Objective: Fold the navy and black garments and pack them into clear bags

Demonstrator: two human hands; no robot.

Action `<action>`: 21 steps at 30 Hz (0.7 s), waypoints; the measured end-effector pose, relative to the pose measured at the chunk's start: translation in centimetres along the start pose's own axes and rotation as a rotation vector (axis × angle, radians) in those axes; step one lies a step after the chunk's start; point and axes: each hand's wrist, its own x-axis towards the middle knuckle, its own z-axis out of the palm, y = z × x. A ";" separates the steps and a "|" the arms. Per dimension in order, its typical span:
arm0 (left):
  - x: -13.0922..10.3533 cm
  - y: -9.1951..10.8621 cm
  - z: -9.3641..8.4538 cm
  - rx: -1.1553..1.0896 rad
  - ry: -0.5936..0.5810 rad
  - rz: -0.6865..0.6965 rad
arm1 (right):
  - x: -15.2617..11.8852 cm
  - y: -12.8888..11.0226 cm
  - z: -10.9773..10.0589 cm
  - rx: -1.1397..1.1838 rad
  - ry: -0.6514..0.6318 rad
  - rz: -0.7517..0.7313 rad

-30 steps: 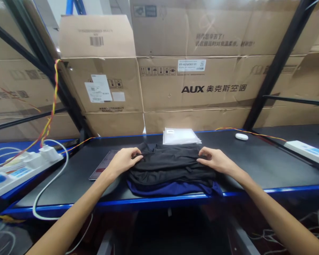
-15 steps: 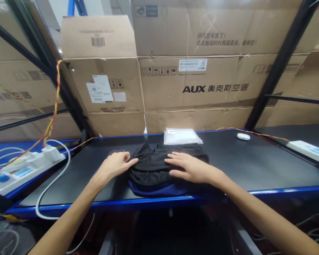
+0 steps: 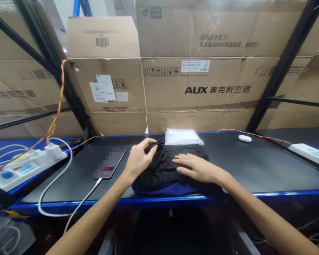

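A black cloth (image 3: 162, 166) lies bunched near the front edge of the dark table, on top of a dark blue cloth (image 3: 164, 189). My left hand (image 3: 142, 156) pinches a raised fold at the black cloth's upper left, thumb and fingers closed on it. On the cloth's right part rests my right hand (image 3: 199, 168), palm down with its fingers spread. Just behind the cloth is a stack of clear plastic bags (image 3: 184, 137) with a small white label.
A phone (image 3: 111, 163) with a white cable lies left of my left hand. Power strips (image 3: 29, 164) stand at the far left and right. A small white case (image 3: 245, 138) sits at the back right. Cardboard (image 3: 218, 102) and black shelf posts rise behind the table (image 3: 255, 170).
My left hand has moved right and slightly up, lifting the left part of the black cloth inward. The phone is now uncovered. My right hand stays on the cloth.
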 end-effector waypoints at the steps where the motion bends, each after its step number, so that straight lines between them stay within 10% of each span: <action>1: -0.1 0.6 0.8 0.023 -0.011 0.025 | -0.3 0.5 -0.1 -0.033 0.016 0.027; 10: -2.1 1.9 6.7 0.347 -0.421 0.341 | -3.6 4.5 -0.3 -0.038 0.166 0.143; 15: -1.7 2.4 5.0 0.174 -0.489 0.274 | -4.3 5.5 0.3 0.027 0.230 0.152; 21: -0.1 1.7 2.0 0.385 -0.231 -0.009 | -4.1 5.9 0.8 0.026 0.230 0.170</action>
